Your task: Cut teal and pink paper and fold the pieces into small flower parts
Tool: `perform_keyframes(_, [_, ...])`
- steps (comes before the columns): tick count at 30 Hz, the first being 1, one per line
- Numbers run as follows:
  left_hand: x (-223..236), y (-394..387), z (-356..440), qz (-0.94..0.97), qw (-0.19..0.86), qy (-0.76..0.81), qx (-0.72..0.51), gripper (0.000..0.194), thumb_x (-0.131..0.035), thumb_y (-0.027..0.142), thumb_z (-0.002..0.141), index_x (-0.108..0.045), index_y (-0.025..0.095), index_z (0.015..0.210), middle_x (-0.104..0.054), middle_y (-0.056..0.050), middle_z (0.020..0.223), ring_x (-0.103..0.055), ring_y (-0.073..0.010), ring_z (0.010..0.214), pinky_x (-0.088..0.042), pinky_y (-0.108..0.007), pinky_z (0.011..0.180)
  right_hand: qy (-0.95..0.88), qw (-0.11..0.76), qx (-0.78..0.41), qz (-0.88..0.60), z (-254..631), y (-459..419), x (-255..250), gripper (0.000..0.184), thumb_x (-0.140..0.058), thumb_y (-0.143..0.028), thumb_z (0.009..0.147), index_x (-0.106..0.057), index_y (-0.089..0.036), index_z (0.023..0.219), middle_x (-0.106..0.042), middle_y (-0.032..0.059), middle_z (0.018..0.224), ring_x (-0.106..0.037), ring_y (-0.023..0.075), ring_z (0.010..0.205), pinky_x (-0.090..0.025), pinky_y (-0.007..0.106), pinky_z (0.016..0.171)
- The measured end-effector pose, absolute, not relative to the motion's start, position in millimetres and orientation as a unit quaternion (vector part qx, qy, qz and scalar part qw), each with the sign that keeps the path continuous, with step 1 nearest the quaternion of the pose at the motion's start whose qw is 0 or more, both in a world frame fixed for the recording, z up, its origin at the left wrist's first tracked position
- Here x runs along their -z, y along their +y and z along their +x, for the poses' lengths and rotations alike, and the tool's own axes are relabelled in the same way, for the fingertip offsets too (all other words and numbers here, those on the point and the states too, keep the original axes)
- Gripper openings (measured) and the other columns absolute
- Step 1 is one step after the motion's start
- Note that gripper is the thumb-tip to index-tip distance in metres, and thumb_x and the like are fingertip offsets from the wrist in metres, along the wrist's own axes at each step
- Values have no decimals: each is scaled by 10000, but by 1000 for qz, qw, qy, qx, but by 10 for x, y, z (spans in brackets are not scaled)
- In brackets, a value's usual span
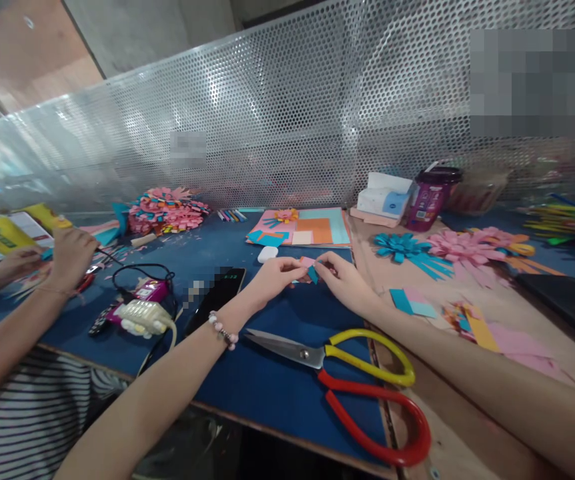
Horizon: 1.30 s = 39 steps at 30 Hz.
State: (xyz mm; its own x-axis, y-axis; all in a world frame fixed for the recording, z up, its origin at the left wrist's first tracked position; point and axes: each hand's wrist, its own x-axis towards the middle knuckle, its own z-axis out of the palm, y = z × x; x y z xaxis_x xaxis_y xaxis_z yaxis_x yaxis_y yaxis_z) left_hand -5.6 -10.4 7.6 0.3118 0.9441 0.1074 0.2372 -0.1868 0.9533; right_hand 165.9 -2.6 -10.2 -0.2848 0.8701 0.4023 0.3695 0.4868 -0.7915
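Observation:
Over the middle of the blue table, my left hand (281, 279) pinches small pieces of pink and blue paper (311, 270) between thumb and fingers. From the other side my right hand (340, 277) grips the blue end of the same pieces. My fingertips nearly meet and cover part of the paper. Below my hands lie large scissors (312, 355) with one yellow and one red handle, blades slightly apart. A small white rounded object (267, 254) rests just behind my left hand. Coloured paper sheets (316, 230) are stacked farther back, with an orange paper flower (285, 215) on them.
A phone (222, 293) and a purple power bank (150, 293) with cables lie left. Blue (402, 248) and pink paper flowers (460, 247), a purple cup (428, 200) and a tissue pack (385, 197) stand right. A co-worker's hands (70, 253) work at far left. Perforated metal (277, 100) borders the back.

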Motion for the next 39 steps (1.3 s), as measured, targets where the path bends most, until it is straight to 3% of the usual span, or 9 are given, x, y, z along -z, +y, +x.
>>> perform_keyframes(6, [-61, -85, -60, 673, 428, 447, -405, 313, -571, 418, 728, -654, 132, 825, -679, -83, 809, -599, -182, 786, -410, -254, 620, -756, 413, -308, -404, 1665, -15, 70, 296, -412, -392, 848, -480, -178, 656, -441, -40, 577, -408, 97, 532, -326, 239, 523])
perform_keyframes(11, [-45, -67, -87, 679, 465, 436, -365, 246, -588, 359, 723, -636, 137, 817, -680, -82, 807, -605, -167, 765, -391, -226, 565, -745, 415, -345, -391, 1683, -21, 71, 224, -464, -365, 820, -497, -173, 709, -468, -38, 611, -419, 92, 528, -334, 234, 517])
perform_keyframes(18, [-56, -84, -86, 690, 439, 473, -327, 280, -604, 364, 699, -670, 129, 837, -670, -83, 774, -575, -141, 682, -329, -206, 493, -740, 417, -350, -395, 1678, -18, 86, 228, -450, -371, 833, -552, -169, 808, -505, -26, 636, -460, 98, 543, -361, 233, 526])
perform_keyframes(30, [-39, -83, -88, 702, 425, 479, -311, 279, -616, 359, 683, -675, 133, 835, -666, -62, 735, -554, -129, 648, -319, -208, 500, -778, 398, -307, -378, 1670, 22, 108, 211, -487, -311, 826, -568, -151, 716, -573, 15, 681, -504, 127, 646, -387, 251, 589])
perform_keyframes(36, [-50, -46, -117, 670, 427, 486, -365, 271, -625, 383, 670, -679, 131, 753, -644, -45, 691, -500, -102, 581, -322, -222, 508, -761, 462, -291, -349, 1666, -18, 147, 283, -486, -327, 840, -490, -183, 1084, -544, 52, 938, -538, 131, 730, -444, 255, 592])
perform_keyframes(39, [-52, -8, -155, 645, 439, 494, -383, 285, -646, 396, 644, -674, 130, 741, -636, -43, 692, -491, -101, 583, -330, -229, 520, -797, 465, -233, -308, 1658, -37, 158, 275, -527, -289, 822, -500, -204, 1081, -504, 66, 1019, -528, 133, 765, -458, 256, 606])
